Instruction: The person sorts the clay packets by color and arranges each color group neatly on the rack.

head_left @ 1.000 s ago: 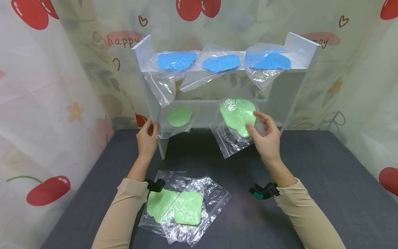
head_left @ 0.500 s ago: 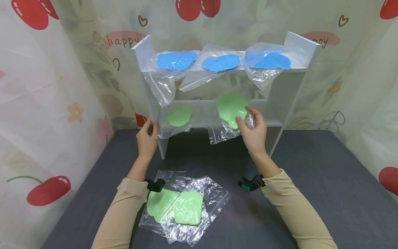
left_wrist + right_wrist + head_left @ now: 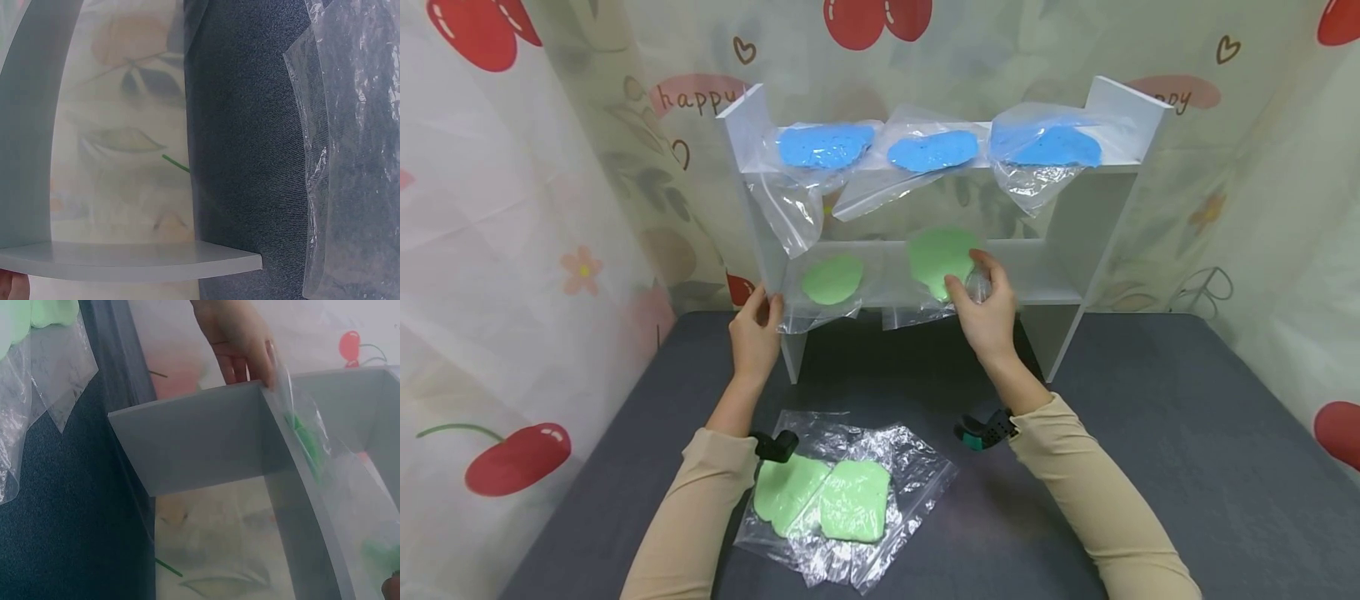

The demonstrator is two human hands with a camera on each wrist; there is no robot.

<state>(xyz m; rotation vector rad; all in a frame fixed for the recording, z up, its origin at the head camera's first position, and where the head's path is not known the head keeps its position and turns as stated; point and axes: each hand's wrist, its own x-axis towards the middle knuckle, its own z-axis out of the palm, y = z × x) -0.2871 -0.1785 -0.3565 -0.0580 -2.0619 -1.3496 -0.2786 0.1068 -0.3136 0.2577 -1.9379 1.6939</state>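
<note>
On the middle board of a white shelf rack [image 3: 1067, 279], my right hand [image 3: 988, 312] pinches a clear zip bag holding a flat green dough-like slab [image 3: 938, 254], between thumb and fingers. Its fingertip barely enters the right wrist view at the lower right. My left hand [image 3: 754, 337] grips the rack's left side panel, also seen in the right wrist view, where the left hand [image 3: 240, 344] is around the panel edge. Between the hands lies another bagged green slab [image 3: 832, 280] on the same board, its bag hanging over the front edge.
Three bagged blue slabs [image 3: 934, 152] lie along the top board, bags drooping over its front. Bagged green slabs [image 3: 853, 500] lie overlapping on the dark table [image 3: 1150, 467] between the forearms. A printed curtain [image 3: 587, 208] surrounds the table.
My right hand has moved left and slightly up and away, carrying the bagged green slab over the middle board beside the other one. The left hand stays on the rack.
</note>
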